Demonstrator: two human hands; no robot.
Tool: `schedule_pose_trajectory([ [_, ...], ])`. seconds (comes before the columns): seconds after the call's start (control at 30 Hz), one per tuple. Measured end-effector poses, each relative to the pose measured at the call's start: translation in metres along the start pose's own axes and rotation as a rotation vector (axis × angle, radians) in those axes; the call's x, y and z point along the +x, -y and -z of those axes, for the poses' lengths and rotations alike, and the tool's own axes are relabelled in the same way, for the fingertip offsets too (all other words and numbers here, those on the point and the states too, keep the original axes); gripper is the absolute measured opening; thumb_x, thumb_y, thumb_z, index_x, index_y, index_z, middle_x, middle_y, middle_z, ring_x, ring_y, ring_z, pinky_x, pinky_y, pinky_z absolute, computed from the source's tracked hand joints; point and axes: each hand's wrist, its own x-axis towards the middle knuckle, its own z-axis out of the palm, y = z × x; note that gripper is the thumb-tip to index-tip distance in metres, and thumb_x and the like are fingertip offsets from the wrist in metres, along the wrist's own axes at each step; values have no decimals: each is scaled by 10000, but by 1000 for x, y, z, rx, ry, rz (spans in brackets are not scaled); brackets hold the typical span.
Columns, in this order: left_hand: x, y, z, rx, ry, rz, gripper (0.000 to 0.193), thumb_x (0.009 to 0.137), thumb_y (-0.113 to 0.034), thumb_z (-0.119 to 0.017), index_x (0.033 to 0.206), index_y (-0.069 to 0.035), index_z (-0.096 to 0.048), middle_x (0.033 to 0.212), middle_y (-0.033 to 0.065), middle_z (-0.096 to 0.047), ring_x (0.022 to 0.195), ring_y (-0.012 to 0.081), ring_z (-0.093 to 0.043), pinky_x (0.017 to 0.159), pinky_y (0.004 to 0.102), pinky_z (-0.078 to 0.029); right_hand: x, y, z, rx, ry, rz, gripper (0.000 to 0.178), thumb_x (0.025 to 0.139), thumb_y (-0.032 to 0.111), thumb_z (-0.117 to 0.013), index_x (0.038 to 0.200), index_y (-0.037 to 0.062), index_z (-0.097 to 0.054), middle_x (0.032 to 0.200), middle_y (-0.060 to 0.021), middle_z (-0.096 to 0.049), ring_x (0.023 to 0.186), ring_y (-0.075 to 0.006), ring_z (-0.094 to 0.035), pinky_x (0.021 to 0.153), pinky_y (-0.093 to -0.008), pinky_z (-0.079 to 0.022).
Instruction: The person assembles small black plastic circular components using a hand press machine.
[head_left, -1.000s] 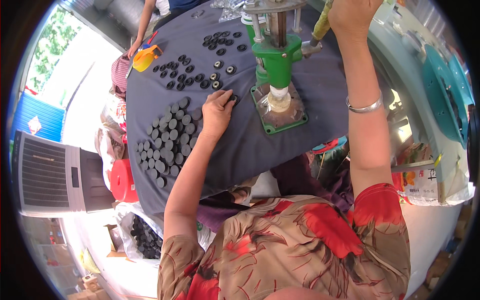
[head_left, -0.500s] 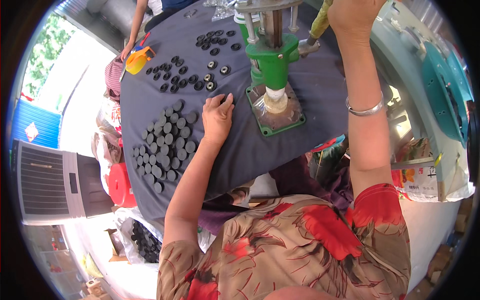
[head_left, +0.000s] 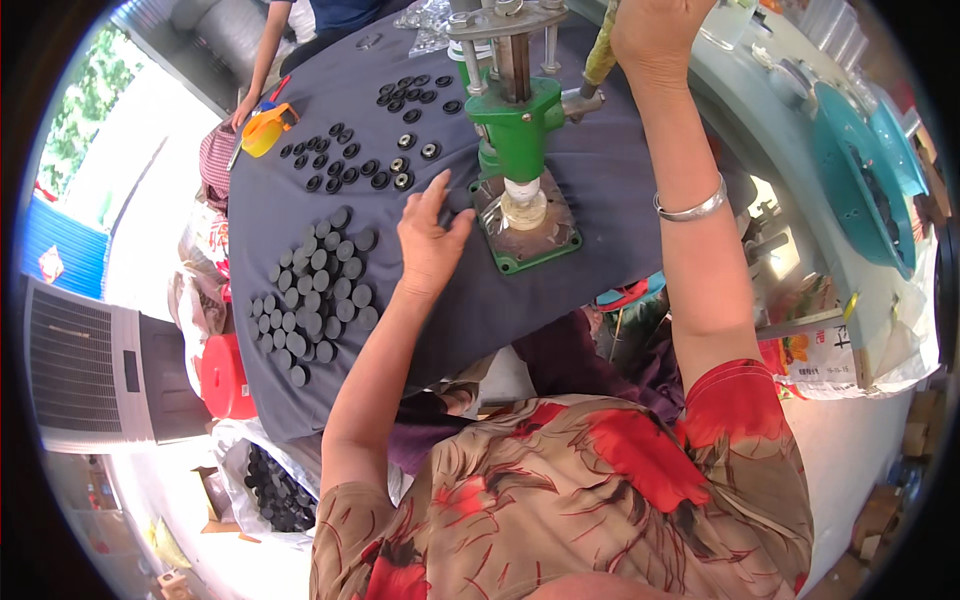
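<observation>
A green hand press [head_left: 520, 125] stands on the dark cloth, its ram down on a pale round die [head_left: 523, 210] over the base plate [head_left: 556, 215]. My right hand [head_left: 660, 35], partly cut off by the top edge, is closed around the press's lever handle [head_left: 601, 48], which has a yellowish wrap. Left of the base, my left hand [head_left: 432, 240] is held over the cloth with fingers spread and nothing in them. Farther off lie black ring-shaped parts [head_left: 351, 150], a few with metal centres [head_left: 401, 165]. Beside my left forearm is a cluster of plain black discs [head_left: 320, 282].
An orange tape dispenser [head_left: 264, 130] lies at the table's far left edge, near another person's hand [head_left: 242, 112]. A red stool [head_left: 227, 378] and a bag of black pieces [head_left: 280, 488] are on the left. Teal basins [head_left: 850, 180] stand at right.
My left hand has uncurled and its fingers have spread apart. My right hand stays on the lever handle. The whole view has shifted slightly.
</observation>
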Motion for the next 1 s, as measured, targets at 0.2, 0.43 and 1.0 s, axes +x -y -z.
schedule_pose_trajectory([
  [0.2,-4,-41,-24,-30,140,-22,730,685,-68,-767,1353,-80,-473,983,118,-675,945,289,-622,842,386,-494,2,-3,-2,-8,7,-8,218,991,258,-490,967,52,-556,665,15,-481,495,-29,-382,428,-180,-321],
  [0.43,-1,-41,-39,-38,101,-98,757,696,-77,-767,1375,-95,-433,1007,115,-685,1015,315,-600,859,412,-484,0,2,-2,697,1,-323,228,989,266,-491,969,48,-556,665,16,-482,498,-34,-395,425,-189,-326],
  [1.0,-7,-35,-43,-288,171,96,838,722,-26,-734,1443,-9,-307,1154,155,-672,1044,211,-660,899,307,-489,-183,75,114,-162,210,144,172,914,196,-460,918,29,-503,838,-178,-548,748,-300,-598,817,-534,-500],
])
